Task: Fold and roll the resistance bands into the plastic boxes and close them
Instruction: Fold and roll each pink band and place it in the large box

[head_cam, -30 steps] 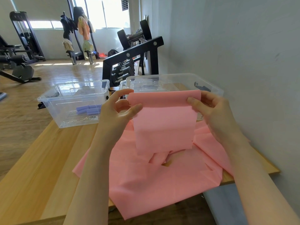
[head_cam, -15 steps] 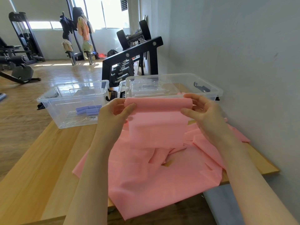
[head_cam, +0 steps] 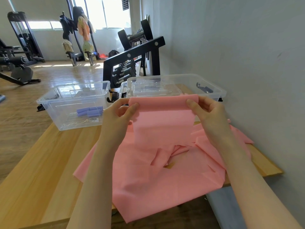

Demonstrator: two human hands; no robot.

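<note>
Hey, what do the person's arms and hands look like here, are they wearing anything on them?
Both forearms are bare up to the picture's lower edge: no sleeves show. The left hand and right hand wear no gloves, and no rings, watch or wristbands show. Nails look short and unpainted.

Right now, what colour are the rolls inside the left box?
Purple-blue rolls, seen through the clear left box; head view.

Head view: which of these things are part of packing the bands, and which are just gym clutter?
Part of the job:
pink band, pinched by left hand and right hand
left box holding purple rolls
right box

Just around:
dumbbell rack
weight machines
hanging clothes
</note>
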